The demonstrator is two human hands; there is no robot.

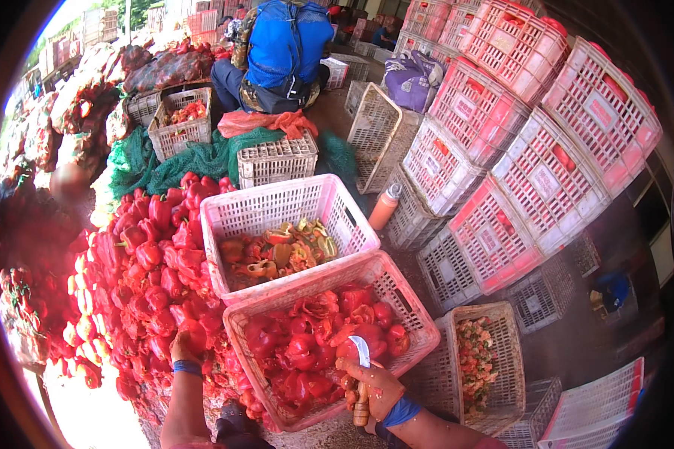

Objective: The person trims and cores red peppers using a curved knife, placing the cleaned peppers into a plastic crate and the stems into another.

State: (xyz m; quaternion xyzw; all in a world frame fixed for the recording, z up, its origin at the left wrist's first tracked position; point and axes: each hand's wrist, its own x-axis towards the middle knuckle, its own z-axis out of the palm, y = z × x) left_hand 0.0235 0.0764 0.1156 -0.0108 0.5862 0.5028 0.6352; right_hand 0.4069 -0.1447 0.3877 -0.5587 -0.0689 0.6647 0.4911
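Observation:
My left hand (183,349) is at the right edge of a large heap of red bell peppers (156,297), its fingers around a red pepper (192,335). In my right hand (377,387) is a curved knife with a wooden handle (361,404), its blade pointing up over the near crate. That pink-stained plastic crate (421,359) holds red peppers, some cut open. Right behind it, a white plastic crate (269,202) contains green, yellow and red pepper pieces (283,252). Both wrists have blue bands.
Stacked crates of red peppers (517,168) rise at the right. An orange bottle (385,207) stands beside the white crate. A crate of scraps (508,359) is at the lower right. Ahead are an upturned crate (278,163), green netting (194,163) and a seated person in blue (286,45).

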